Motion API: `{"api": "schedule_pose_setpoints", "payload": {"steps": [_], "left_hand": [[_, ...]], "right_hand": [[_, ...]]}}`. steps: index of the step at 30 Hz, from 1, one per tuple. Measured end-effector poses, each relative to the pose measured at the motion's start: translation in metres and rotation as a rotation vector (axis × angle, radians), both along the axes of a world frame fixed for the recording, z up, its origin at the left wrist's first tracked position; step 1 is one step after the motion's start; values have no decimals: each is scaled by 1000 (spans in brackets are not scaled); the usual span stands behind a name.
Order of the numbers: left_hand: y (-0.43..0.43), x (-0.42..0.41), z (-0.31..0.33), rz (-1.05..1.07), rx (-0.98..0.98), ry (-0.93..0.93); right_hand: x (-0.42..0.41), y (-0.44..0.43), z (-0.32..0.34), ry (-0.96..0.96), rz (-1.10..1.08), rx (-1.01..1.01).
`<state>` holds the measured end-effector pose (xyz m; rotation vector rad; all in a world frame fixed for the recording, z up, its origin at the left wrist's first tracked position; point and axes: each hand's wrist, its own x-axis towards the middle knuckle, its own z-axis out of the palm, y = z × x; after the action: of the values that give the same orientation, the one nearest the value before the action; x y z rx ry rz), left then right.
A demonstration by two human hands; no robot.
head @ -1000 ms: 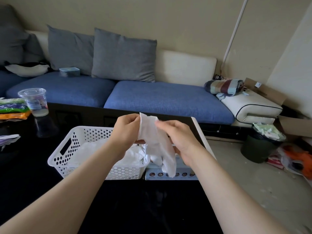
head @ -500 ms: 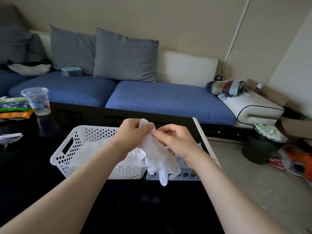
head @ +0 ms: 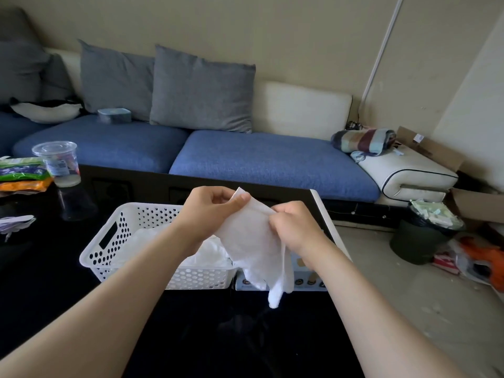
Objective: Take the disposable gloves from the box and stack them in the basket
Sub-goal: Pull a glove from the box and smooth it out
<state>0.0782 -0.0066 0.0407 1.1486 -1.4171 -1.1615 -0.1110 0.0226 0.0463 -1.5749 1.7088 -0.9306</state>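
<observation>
A white disposable glove [head: 253,244] hangs in the air between my two hands, cuff up and fingers drooping down. My left hand [head: 210,211] pinches the cuff's left corner and my right hand [head: 294,230] grips its right edge. Below and to the left stands a white perforated basket [head: 114,241] on the black table, holding a pile of white gloves [head: 210,255]. The glove box [head: 308,279] sits right of the basket, mostly hidden behind the glove and my right wrist.
A clear plastic cup [head: 58,163] and coloured packets [head: 21,173] stand at the table's far left. A blue sofa [head: 261,162] with grey cushions runs behind. A dark waste bin [head: 422,236] and clutter sit on the floor at right.
The glove's cuff, bunched half a second ago, is now spread wider between my hands. My hands have moved slightly apart.
</observation>
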Motion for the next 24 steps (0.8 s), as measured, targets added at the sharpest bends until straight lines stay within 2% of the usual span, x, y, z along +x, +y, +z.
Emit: {"api": "schedule_pose_setpoints", "payload": {"steps": [2, 4, 6, 7, 9, 11, 13, 18, 24], "left_hand": [[0, 3, 0, -22, 29, 12], [0, 3, 2, -90, 96, 124], [2, 3, 7, -173, 167, 253], [3, 4, 10, -194, 187, 285], [3, 6, 12, -171, 197, 265], [1, 12, 8, -54, 181, 142], [-3, 21, 1, 79, 149, -13], [-12, 50, -8, 190, 93, -207], [-17, 76, -15, 263, 30, -436]], "right_hand": [[-4, 0, 1, -150, 8, 25], [-8, 0, 2, -339, 65, 106], [-13, -1, 1, -439, 142, 178], [-14, 0, 2, -418, 152, 180], [-12, 2, 2, -249, 77, 127], [-7, 0, -2, -36, 9, 22], [1, -3, -7, 99, -13, -46], [20, -12, -13, 207, -84, -186], [42, -25, -23, 399, -53, -166]]}}
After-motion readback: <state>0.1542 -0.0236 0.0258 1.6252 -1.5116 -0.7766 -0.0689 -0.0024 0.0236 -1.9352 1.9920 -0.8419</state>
